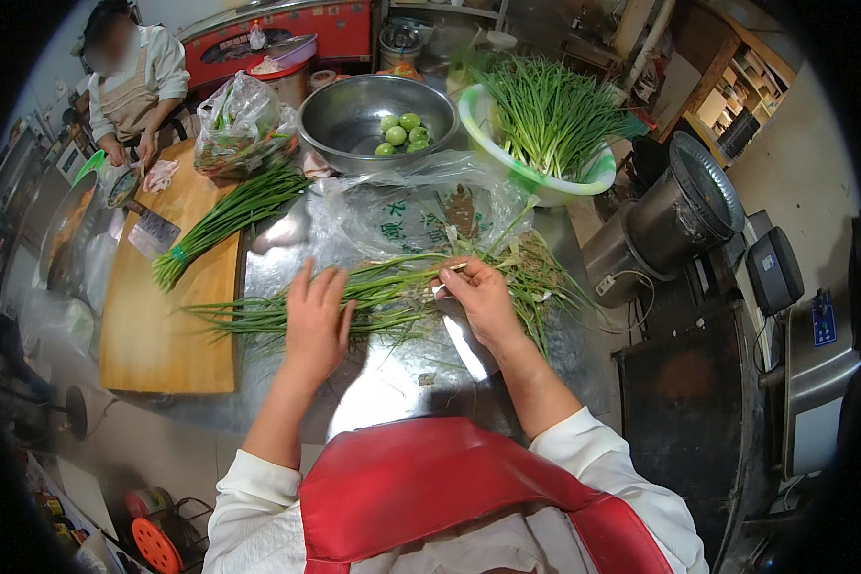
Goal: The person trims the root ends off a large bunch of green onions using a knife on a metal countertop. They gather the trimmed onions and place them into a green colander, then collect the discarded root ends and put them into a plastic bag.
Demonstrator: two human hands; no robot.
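Loose green onions (387,326) lie across the steel table (280,387) before me, their tips reaching left toward the wooden cutting board (168,344). My right hand (482,301) pinches the pale end of a thin stalk between thumb and fingers. Over the leafy part rests my left hand (314,323), fingers extended and thumb apart; its palm side is hidden. Wilted trimmings (534,269) with soil lie just beyond the right hand. Behind the stalks spreads a clear plastic bag (366,226) with green printing and some dirt on it.
On the board sit a banded bundle of green stalks (222,222), a cleaver (154,231) and raw meat (161,176). Farther back stand a steel bowl (323,118) with green tomatoes (396,135) and a basin (581,186) of green onions. A co-worker (133,93) stands far left.
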